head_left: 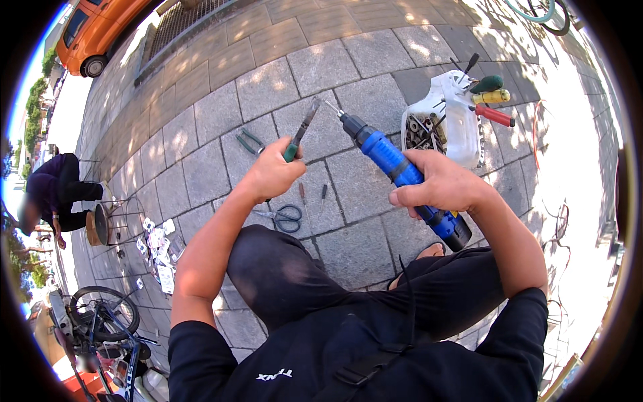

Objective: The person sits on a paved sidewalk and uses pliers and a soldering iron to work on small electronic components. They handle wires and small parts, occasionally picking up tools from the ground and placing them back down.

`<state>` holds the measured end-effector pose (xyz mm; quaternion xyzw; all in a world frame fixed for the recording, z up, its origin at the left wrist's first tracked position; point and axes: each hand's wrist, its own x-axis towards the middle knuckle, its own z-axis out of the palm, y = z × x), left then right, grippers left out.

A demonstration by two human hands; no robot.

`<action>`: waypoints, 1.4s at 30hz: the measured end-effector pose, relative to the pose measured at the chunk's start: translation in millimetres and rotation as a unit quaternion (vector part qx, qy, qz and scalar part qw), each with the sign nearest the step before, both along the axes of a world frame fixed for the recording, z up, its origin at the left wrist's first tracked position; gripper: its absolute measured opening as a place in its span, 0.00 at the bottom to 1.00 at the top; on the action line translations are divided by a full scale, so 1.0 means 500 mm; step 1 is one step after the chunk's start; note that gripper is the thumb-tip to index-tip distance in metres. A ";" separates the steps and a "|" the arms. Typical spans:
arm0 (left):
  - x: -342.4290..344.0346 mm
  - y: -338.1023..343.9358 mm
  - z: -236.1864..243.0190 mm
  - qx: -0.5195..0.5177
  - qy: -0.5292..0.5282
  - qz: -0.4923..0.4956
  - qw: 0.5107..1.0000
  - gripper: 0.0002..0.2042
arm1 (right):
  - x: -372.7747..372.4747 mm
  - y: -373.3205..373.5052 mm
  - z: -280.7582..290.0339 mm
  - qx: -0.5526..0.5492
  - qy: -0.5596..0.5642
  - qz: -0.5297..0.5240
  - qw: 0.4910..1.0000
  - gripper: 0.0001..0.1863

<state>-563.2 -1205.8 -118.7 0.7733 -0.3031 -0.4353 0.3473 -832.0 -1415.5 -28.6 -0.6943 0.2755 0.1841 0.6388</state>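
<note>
My left hand [273, 171] is closed round the green handle of a tool with a long, flat metal blade [307, 122]. My right hand [435, 184] grips a blue and black cylindrical power tool [375, 146], whose thin bit points up-left, close to the blade's tip; whether they touch I cannot tell. On the paving beneath lie green-handled pliers [248, 141], scissors [287, 218] and small slim tools [323, 197]. Right of the power tool stands a white cut-open container [454, 90] holding metal bits, with screwdrivers in its upper part.
A co-worker in dark clothes [53, 191] bends over a round object at the left. Scattered papers [161, 254] lie left of my legs. A bicycle [100, 315] is at the lower left, an orange car [94, 33] at the upper left, and cables [559, 221] at the right.
</note>
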 end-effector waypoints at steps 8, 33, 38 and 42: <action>0.006 0.004 -0.016 -0.011 -0.103 -0.038 0.994 0.10 | 0.004 0.001 0.004 0.000 0.011 0.001 1.000 0.19; -0.003 0.000 0.010 0.062 -0.406 -0.086 0.908 0.17 | 0.004 0.009 0.023 0.023 0.036 -0.006 0.999 0.18; -0.005 0.000 0.005 0.047 -0.419 -0.080 0.903 0.16 | 0.008 0.014 0.018 0.012 0.035 -0.006 0.999 0.18; -0.005 -0.002 -0.001 0.043 -0.420 -0.076 0.903 0.16 | 0.013 0.018 0.021 0.028 0.047 -0.016 0.998 0.18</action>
